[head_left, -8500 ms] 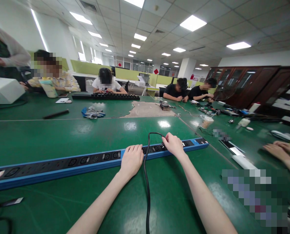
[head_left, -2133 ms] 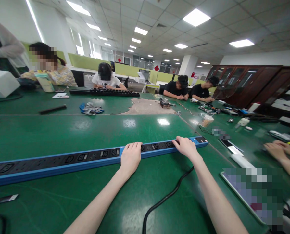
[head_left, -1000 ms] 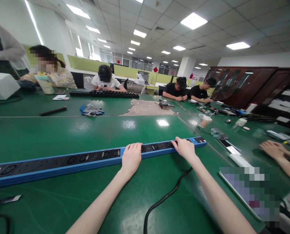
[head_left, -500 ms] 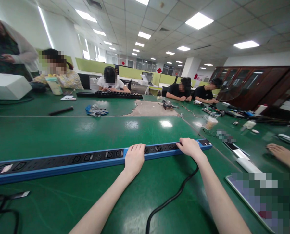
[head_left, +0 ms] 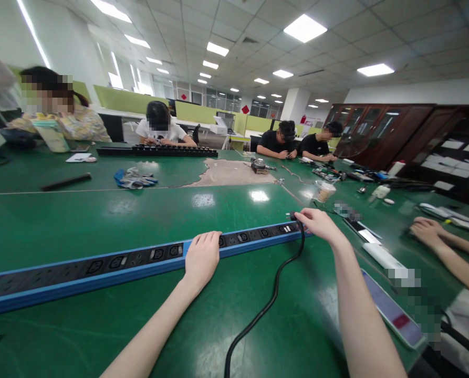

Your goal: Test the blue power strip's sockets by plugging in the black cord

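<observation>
A long blue-and-black power strip (head_left: 137, 258) lies slantwise over the green table, its face of sockets turned up. My left hand (head_left: 202, 255) is wrapped over its middle, fingers across the sockets. At the strip's right end, my right hand (head_left: 316, 223) pinches a black power plug (head_left: 293, 216) just above the sockets. The plug's metal prongs point left, out of any socket. From it a black cord (head_left: 275, 294) hangs over the strip's near edge and curves toward me along the table.
Blue-grey gloves (head_left: 134, 178), a black bar (head_left: 66, 181) and another long black strip (head_left: 157, 151) lie farther back. At right are a phone (head_left: 394, 310), a plastic cup (head_left: 324, 191) and a co-worker's hands (head_left: 429, 231). Several people sit around the green table (head_left: 159, 210).
My right hand has lifted the plug off the strip's right end, and its prongs now show. My left hand stays on the strip. The whole view has shifted slightly to the right.
</observation>
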A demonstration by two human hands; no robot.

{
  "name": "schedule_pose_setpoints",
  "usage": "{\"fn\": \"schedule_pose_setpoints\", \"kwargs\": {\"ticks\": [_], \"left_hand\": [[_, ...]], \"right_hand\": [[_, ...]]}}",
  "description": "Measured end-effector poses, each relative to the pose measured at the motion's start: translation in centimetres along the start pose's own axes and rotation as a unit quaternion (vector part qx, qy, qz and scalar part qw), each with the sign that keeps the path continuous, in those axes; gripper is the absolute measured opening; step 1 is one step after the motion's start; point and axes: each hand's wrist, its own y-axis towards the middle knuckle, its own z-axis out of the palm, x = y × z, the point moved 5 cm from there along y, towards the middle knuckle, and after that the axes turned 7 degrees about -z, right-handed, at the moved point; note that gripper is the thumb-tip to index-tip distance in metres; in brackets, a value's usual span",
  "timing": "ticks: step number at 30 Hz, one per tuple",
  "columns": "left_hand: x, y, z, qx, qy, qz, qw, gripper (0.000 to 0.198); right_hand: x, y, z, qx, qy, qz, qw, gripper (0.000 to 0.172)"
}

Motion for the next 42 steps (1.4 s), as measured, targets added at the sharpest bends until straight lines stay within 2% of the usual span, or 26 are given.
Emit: {"fn": "schedule_pose_setpoints", "kwargs": {"ticks": [3, 6, 11, 14, 18, 23, 26, 29, 34, 42], "left_hand": [[0.0, 0.0, 0.1, -0.002, 0.0, 0.001, 1.0, 0.036], [0.0, 0.0, 0.1, -0.003, -0.001, 0.003, 1.0, 0.037], [0.0, 0.0, 0.1, 0.001, -0.005, 0.006, 1.0, 0.037], [0.0, 0.0, 0.2, 0.002, -0.003, 0.006, 1.0, 0.036], [0.0, 0.0, 0.3, -0.003, 0.002, 0.008, 1.0, 0.036], [0.0, 0.0, 0.3, -0.004, 0.004, 0.014, 1.0, 0.037], [0.0, 0.1, 0.2, -0.006, 0.005, 0.016, 1.0, 0.037], [0.0, 0.1, 0.1, -0.002, 0.009, 0.017, 1.0, 0.036], [0.0, 0.0, 0.1, 0.003, 0.007, 0.012, 1.0, 0.036], [-0.4, 0.0, -0.2, -0.006, -0.004, 0.016, 1.0, 0.035]], "right_hand": [[-1.1, -0.4, -1.2, -0.025, 0.007, 0.017, 1.0, 0.03], [-2.5, -0.4, -1.3, -0.039, 0.042, 0.044, 0.997, 0.029], [-6.2, -0.4, -2.0, -0.093, 0.123, 0.1, 0.983, 0.032], [-7.6, -0.7, -3.0, -0.108, 0.083, 0.089, 0.987, 0.033], [-7.6, -0.9, -3.1, -0.077, -0.033, 0.041, 0.996, 0.026], [-7.5, -0.6, -1.7, -0.045, -0.182, 0.089, 0.978, 0.031], [-7.1, -0.1, -0.7, -0.035, -0.239, 0.086, 0.967, 0.035], [-6.7, 0.3, 0.4, -0.023, -0.256, 0.057, 0.965, 0.037], [-6.9, 0.5, 1.4, 0.009, -0.271, 0.053, 0.961, 0.036], [-6.2, 0.4, 1.2, -0.021, -0.282, 0.025, 0.959, 0.034]]}}
